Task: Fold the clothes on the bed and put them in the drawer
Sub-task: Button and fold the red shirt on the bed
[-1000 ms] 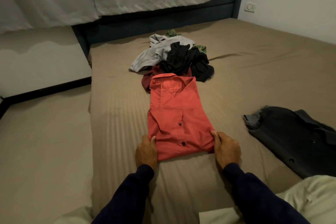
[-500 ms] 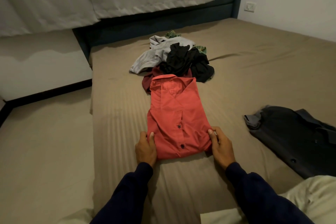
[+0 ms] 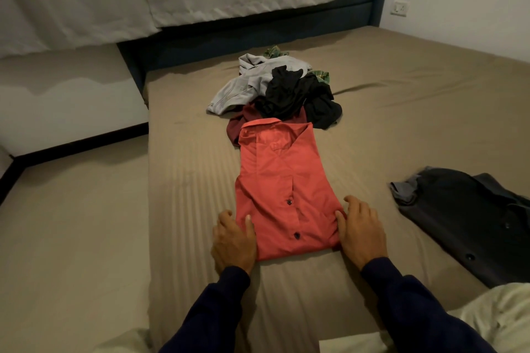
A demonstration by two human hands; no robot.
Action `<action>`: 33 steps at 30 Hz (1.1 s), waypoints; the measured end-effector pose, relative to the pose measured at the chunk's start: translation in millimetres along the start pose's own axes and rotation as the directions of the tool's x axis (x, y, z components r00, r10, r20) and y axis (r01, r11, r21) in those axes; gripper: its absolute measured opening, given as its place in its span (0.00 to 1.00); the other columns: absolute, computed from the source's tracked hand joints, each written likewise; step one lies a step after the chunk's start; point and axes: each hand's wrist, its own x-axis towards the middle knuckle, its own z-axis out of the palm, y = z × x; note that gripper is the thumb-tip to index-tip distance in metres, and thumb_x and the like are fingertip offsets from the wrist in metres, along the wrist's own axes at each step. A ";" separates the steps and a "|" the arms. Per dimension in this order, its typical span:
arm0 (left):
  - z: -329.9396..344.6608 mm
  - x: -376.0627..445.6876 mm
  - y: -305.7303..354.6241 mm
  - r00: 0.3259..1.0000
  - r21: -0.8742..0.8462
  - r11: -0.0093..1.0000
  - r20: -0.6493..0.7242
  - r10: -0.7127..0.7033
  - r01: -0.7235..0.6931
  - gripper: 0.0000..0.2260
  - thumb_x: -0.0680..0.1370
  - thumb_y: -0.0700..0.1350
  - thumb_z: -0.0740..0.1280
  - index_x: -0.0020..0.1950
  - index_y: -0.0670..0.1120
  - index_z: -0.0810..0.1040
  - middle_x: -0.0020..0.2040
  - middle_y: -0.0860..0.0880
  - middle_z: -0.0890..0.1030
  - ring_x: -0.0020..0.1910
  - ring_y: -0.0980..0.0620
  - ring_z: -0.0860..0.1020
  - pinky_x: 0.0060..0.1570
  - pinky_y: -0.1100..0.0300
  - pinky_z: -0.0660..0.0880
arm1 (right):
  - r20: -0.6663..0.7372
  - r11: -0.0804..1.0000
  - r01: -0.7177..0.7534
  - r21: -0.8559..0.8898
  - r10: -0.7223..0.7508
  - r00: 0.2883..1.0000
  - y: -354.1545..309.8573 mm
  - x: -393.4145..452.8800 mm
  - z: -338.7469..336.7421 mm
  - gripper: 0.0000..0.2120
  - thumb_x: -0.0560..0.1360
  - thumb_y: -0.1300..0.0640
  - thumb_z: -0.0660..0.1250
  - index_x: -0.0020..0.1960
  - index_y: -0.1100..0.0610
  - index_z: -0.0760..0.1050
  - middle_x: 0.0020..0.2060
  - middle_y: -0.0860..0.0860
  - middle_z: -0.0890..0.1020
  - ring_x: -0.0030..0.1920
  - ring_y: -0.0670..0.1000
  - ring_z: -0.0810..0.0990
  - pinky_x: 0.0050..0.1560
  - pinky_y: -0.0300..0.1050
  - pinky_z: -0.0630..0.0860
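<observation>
A red button-up shirt [image 3: 282, 195], folded into a long narrow panel with its collar pointing away from the person, is laid flat on the bed [image 3: 401, 112], which is covered by a tan striped sheet. The shirt's near end is flanked by both hands. The left hand [image 3: 233, 241] is placed at the near left corner, its thumb laid on top of the fabric and its fingers [image 3: 223, 218] curled at the shirt's edge, so that the corner appears pinched. The right hand [image 3: 360, 232] is set against the near right edge, thumb on the cloth; its fingers [image 3: 355, 203] are loosely bent over the sheet, and whether fabric is gripped beneath them cannot be told. Dark blue sleeves are worn on both arms. Just beyond the collar, an unfolded pile of clothes [image 3: 281, 89] is observed, made up of grey, black, maroon and green-patterned garments, the maroon one touching the collar. A dark grey buttoned shirt [image 3: 473, 223] is spread on the bed well to the right. No drawer is visible.
</observation>
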 end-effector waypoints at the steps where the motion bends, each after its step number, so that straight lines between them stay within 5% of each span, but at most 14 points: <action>1: 1.9 1.7 5.4 0.991 0.045 0.993 -0.073 0.115 -0.112 0.16 0.80 0.53 0.65 0.59 0.42 0.74 0.51 0.42 0.79 0.47 0.42 0.77 0.44 0.49 0.76 | -0.063 0.997 0.077 0.018 -0.076 0.995 -5.5 2.8 0.0 0.16 0.83 0.47 0.59 0.65 0.55 0.72 0.56 0.56 0.80 0.52 0.57 0.78 0.50 0.53 0.79; 3: 9.3 10.1 20.4 0.914 0.116 0.919 -0.118 0.389 -0.376 0.20 0.79 0.53 0.64 0.62 0.40 0.77 0.56 0.41 0.79 0.53 0.42 0.77 0.51 0.48 0.77 | -0.090 0.964 0.262 0.037 -0.258 0.962 -26.1 14.2 2.8 0.17 0.83 0.48 0.56 0.66 0.54 0.74 0.61 0.56 0.79 0.59 0.58 0.77 0.59 0.55 0.76; 6: 23.6 29.2 43.4 0.750 0.046 0.760 0.208 0.628 -0.649 0.24 0.81 0.56 0.52 0.68 0.44 0.75 0.64 0.45 0.78 0.65 0.44 0.74 0.65 0.45 0.71 | 0.155 0.920 0.383 0.076 -0.391 0.907 -60.8 38.0 17.1 0.28 0.79 0.42 0.47 0.73 0.50 0.70 0.72 0.58 0.72 0.73 0.63 0.69 0.71 0.62 0.66; 9: 37.1 44.6 42.9 0.680 0.111 0.765 0.552 0.483 -0.634 0.36 0.76 0.64 0.36 0.79 0.50 0.61 0.79 0.52 0.62 0.79 0.46 0.55 0.76 0.39 0.51 | 0.444 0.948 0.319 -0.014 -0.280 0.851 -64.4 51.9 36.9 0.38 0.72 0.30 0.38 0.80 0.39 0.53 0.81 0.54 0.56 0.80 0.65 0.51 0.77 0.66 0.49; 13: 50.5 52.7 26.0 0.712 0.136 0.801 0.559 0.424 -0.583 0.35 0.76 0.69 0.37 0.81 0.59 0.46 0.81 0.58 0.44 0.80 0.50 0.38 0.72 0.30 0.39 | 0.478 0.965 0.199 -0.170 -0.096 0.873 -51.8 69.0 45.2 0.43 0.70 0.20 0.39 0.81 0.37 0.42 0.82 0.54 0.46 0.80 0.66 0.44 0.72 0.73 0.37; 16: 51.9 50.0 27.2 0.788 0.136 0.847 0.465 0.404 -0.514 0.33 0.80 0.64 0.38 0.82 0.50 0.51 0.82 0.50 0.49 0.81 0.47 0.43 0.75 0.33 0.44 | 0.474 0.975 0.154 -0.163 -0.060 0.879 -59.9 84.1 44.5 0.42 0.74 0.24 0.38 0.82 0.45 0.46 0.82 0.56 0.47 0.80 0.64 0.43 0.73 0.71 0.36; 18: 50.1 52.5 30.2 0.813 0.177 0.825 0.370 0.450 -0.537 0.30 0.83 0.56 0.45 0.77 0.40 0.64 0.78 0.41 0.64 0.79 0.41 0.59 0.75 0.34 0.55 | 0.386 0.940 0.340 -0.021 -0.306 0.870 -66.3 91.5 46.4 0.39 0.77 0.28 0.39 0.82 0.48 0.49 0.82 0.55 0.51 0.81 0.59 0.45 0.76 0.64 0.36; 20: 56.6 60.1 27.8 0.751 0.161 0.759 0.372 0.545 -0.631 0.26 0.82 0.52 0.49 0.73 0.37 0.70 0.72 0.39 0.72 0.74 0.40 0.68 0.74 0.39 0.61 | 0.368 0.825 0.541 0.163 -0.560 0.743 -68.8 99.0 49.9 0.35 0.79 0.32 0.38 0.82 0.46 0.50 0.81 0.50 0.53 0.81 0.54 0.47 0.78 0.58 0.38; 22: 57.5 68.5 26.8 0.700 0.097 0.749 0.452 0.553 -0.655 0.29 0.83 0.55 0.48 0.77 0.39 0.63 0.77 0.41 0.65 0.78 0.42 0.60 0.78 0.46 0.54 | 0.449 0.797 0.582 0.160 -0.584 0.676 -66.2 104.8 53.3 0.34 0.78 0.32 0.34 0.81 0.42 0.48 0.81 0.46 0.52 0.81 0.51 0.47 0.79 0.61 0.41; 26: 62.2 90.7 21.9 0.655 0.024 0.820 0.615 0.438 -0.571 0.32 0.83 0.62 0.50 0.82 0.48 0.48 0.82 0.52 0.47 0.81 0.50 0.41 0.79 0.49 0.44 | 0.526 0.926 0.366 -0.092 -0.267 0.808 -58.6 117.0 57.0 0.31 0.81 0.33 0.38 0.82 0.41 0.44 0.82 0.47 0.48 0.81 0.57 0.45 0.76 0.66 0.36; 28: 58.7 93.2 23.5 0.680 -0.116 0.864 0.568 0.463 -0.490 0.29 0.84 0.58 0.54 0.82 0.49 0.51 0.82 0.52 0.50 0.81 0.51 0.44 0.79 0.49 0.47 | 0.475 0.972 0.208 -0.109 -0.133 0.870 -55.6 114.7 52.5 0.31 0.83 0.36 0.43 0.82 0.46 0.49 0.82 0.53 0.51 0.81 0.61 0.48 0.76 0.65 0.42; 30: 51.2 90.0 25.3 0.809 -0.200 0.908 0.412 0.419 -0.369 0.26 0.83 0.50 0.59 0.80 0.46 0.58 0.80 0.47 0.60 0.80 0.48 0.55 0.78 0.51 0.55 | 0.377 0.998 0.054 -0.042 -0.034 0.926 -49.4 104.5 39.7 0.32 0.82 0.37 0.51 0.80 0.55 0.57 0.78 0.60 0.60 0.77 0.62 0.60 0.76 0.60 0.58; 33: 36.3 75.1 26.5 0.972 0.034 0.979 0.125 0.197 -0.203 0.23 0.78 0.49 0.64 0.71 0.41 0.69 0.67 0.40 0.74 0.65 0.40 0.71 0.64 0.46 0.71 | 0.329 0.978 -0.197 0.063 0.166 0.930 -33.5 85.5 16.0 0.33 0.78 0.38 0.63 0.72 0.61 0.66 0.67 0.62 0.72 0.65 0.63 0.73 0.63 0.53 0.72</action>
